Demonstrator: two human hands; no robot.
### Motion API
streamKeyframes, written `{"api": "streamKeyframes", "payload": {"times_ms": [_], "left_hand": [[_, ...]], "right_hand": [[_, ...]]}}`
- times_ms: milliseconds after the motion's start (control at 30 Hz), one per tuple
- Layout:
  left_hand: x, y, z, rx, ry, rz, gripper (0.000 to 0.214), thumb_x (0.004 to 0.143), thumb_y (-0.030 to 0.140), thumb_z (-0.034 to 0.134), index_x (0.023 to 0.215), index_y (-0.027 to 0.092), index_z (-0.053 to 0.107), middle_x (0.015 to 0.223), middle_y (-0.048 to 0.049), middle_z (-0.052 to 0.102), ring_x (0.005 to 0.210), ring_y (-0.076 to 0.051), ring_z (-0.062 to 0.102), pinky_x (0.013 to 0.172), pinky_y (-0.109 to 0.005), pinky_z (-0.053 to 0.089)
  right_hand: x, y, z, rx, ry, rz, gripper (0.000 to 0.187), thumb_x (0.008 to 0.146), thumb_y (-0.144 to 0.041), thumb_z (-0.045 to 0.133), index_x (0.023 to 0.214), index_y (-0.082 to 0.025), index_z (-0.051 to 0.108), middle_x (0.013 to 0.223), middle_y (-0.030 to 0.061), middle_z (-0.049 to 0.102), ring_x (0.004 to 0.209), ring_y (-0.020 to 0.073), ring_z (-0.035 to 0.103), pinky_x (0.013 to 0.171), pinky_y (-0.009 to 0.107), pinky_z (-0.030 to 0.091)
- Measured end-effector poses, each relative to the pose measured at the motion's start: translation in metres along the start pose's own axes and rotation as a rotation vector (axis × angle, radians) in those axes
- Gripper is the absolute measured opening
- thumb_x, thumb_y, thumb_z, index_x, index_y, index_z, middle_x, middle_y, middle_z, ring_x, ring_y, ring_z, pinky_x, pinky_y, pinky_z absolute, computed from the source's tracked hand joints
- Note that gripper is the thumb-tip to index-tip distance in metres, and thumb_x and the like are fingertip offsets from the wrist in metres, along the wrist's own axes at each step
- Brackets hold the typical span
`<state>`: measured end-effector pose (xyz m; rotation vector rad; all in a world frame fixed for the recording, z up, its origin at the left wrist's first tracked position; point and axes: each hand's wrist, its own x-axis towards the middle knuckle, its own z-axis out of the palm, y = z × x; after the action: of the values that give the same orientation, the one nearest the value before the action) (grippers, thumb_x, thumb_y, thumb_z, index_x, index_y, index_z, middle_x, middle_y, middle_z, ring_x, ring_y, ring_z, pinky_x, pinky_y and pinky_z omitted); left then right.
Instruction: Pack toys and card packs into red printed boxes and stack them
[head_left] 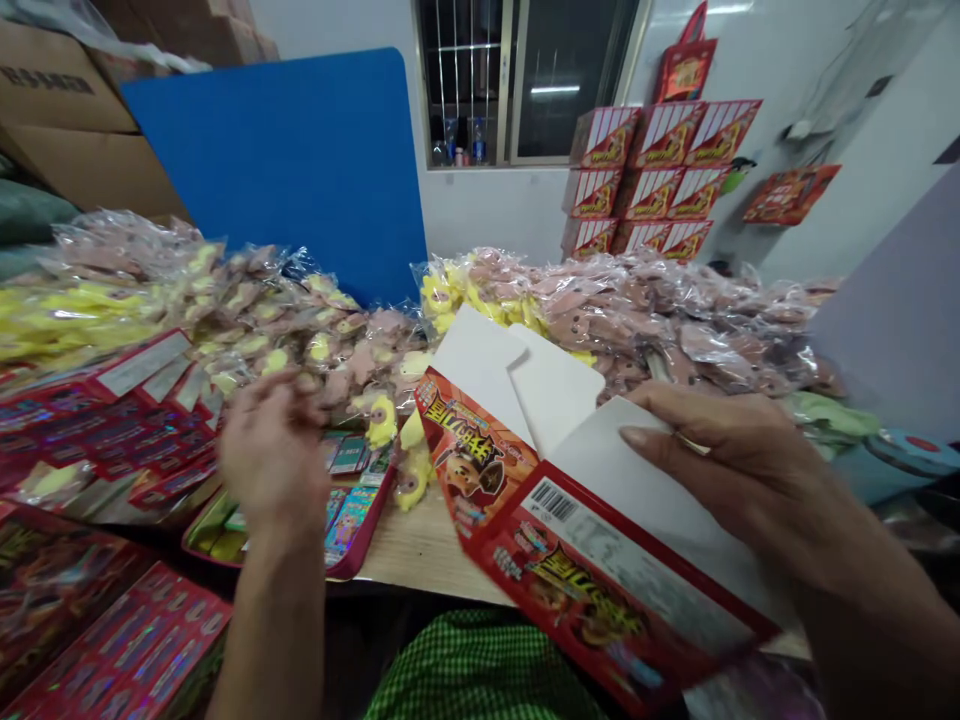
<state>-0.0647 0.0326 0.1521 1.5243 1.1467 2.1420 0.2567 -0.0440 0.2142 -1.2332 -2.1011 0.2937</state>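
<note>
Head view. Right hand holds a red printed carton up over the near table edge; the carton is part-folded, with barcode panel facing up and white inner flaps standing open toward the far side. Right-hand fingers lie pressed together on the white inner panel near its upper edge, ring on one finger. Thumb not visible, so exact grip can't be told. Carton's lower corner sticks out past the near table edge, over the person's green checked clothing.

Left hand is in the air, not touching anything, just left of the carton. Left-hand fingers curl loosely, slightly spread, pinching nothing. Nearest below: red tray of printed cards and bagged yellow toys.

Open room: bare strip of wooden table between tray and carton, narrow. Far side of the table is blocked by heaped clear bags of pink and yellow toys. Left side carries flat red printed cards, with more red packs by the near left corner.
</note>
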Motion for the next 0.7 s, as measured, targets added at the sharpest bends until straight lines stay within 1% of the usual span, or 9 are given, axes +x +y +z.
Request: {"api": "streamKeyframes", "payload": {"times_ms": [67,133,200,300,333,400,467,567,700], "left_hand": [[-0.018,0.023,-0.008,-0.020,0.143,0.060,0.005,0.094,0.023,0.059,0.093,0.021,0.064,0.067,0.0058,0.051,0.058,-0.009,0.046,0.053,-0.022,0.040],[-0.045,0.038,-0.006,0.183,-0.194,0.106,0.015,0.096,0.028,0.061,0.108,0.024,0.070,0.089,-0.0003,0.063,0.079,-0.015,0.060,0.069,-0.029,0.055],[-0.073,0.040,0.005,0.370,-0.507,0.207,0.039,0.094,0.041,0.068,0.130,0.026,0.066,0.126,-0.0099,0.060,0.117,-0.027,0.062,0.094,-0.045,0.059],[-0.097,0.023,0.024,0.465,-0.618,0.313,0.069,0.086,0.050,0.079,0.145,0.026,0.053,0.168,-0.0173,0.018,0.156,-0.045,0.023,0.117,-0.067,0.040],[-0.100,0.017,0.028,0.454,-0.627,0.314,0.066,0.085,0.047,0.080,0.141,0.025,0.055,0.172,-0.0161,0.005,0.159,-0.047,0.013,0.120,-0.068,0.035],[-0.101,0.006,0.032,0.387,-0.630,0.305,0.046,0.088,0.039,0.079,0.127,0.021,0.062,0.175,-0.0132,-0.002,0.160,-0.044,0.012,0.121,-0.064,0.036],[-0.097,0.000,0.028,0.330,-0.626,0.307,0.022,0.092,0.032,0.074,0.110,0.019,0.067,0.175,-0.0116,0.008,0.158,-0.039,0.025,0.120,-0.057,0.042],[-0.085,0.001,0.013,0.338,-0.586,0.346,0.011,0.096,0.029,0.069,0.101,0.020,0.071,0.164,-0.0114,0.041,0.147,-0.031,0.048,0.114,-0.048,0.051],[-0.074,0.010,-0.004,0.385,-0.475,0.404,0.008,0.096,0.025,0.070,0.102,0.021,0.075,0.114,-0.0043,0.079,0.100,-0.019,0.077,0.092,-0.028,0.061]], "right_hand": [[0.002,-0.001,0.003,-0.027,0.004,0.018,0.026,0.104,-0.032,0.048,0.081,-0.023,0.057,0.070,-0.0013,0.061,0.058,0.0174,0.056,0.056,0.030,0.039],[0.005,-0.005,0.012,-0.047,-0.011,0.016,0.025,0.103,-0.030,0.048,0.079,-0.023,0.052,0.065,-0.0023,0.056,0.056,0.0166,0.053,0.055,0.030,0.037],[0.008,-0.013,0.026,-0.064,-0.038,-0.017,0.025,0.102,-0.027,0.046,0.077,-0.023,0.047,0.066,-0.0021,0.054,0.057,0.0163,0.051,0.056,0.029,0.035],[0.006,-0.027,0.043,-0.086,-0.104,-0.098,0.022,0.103,-0.022,0.042,0.082,-0.022,0.050,0.075,0.0013,0.060,0.066,0.0180,0.054,0.062,0.031,0.038],[0.005,-0.030,0.047,-0.079,-0.119,-0.118,0.021,0.103,-0.021,0.040,0.086,-0.022,0.052,0.077,0.0022,0.061,0.067,0.0185,0.055,0.063,0.031,0.039],[0.001,-0.034,0.046,-0.036,-0.155,-0.110,0.023,0.105,-0.022,0.037,0.095,-0.022,0.057,0.078,0.0022,0.063,0.067,0.0188,0.057,0.063,0.031,0.042],[-0.003,-0.035,0.036,0.008,-0.226,-0.074,0.027,0.108,-0.028,0.037,0.105,-0.023,0.063,0.082,0.0022,0.068,0.070,0.0200,0.063,0.064,0.030,0.046],[-0.008,-0.027,0.011,0.002,-0.321,-0.027,0.033,0.109,-0.043,0.041,0.117,-0.030,0.070,0.088,0.0018,0.073,0.077,0.0239,0.070,0.067,0.032,0.053],[-0.012,0.001,-0.013,0.074,-0.431,0.027,0.047,0.109,-0.056,0.037,0.113,-0.031,0.077,0.095,0.0017,0.076,0.084,0.0262,0.073,0.072,0.034,0.060]]}}
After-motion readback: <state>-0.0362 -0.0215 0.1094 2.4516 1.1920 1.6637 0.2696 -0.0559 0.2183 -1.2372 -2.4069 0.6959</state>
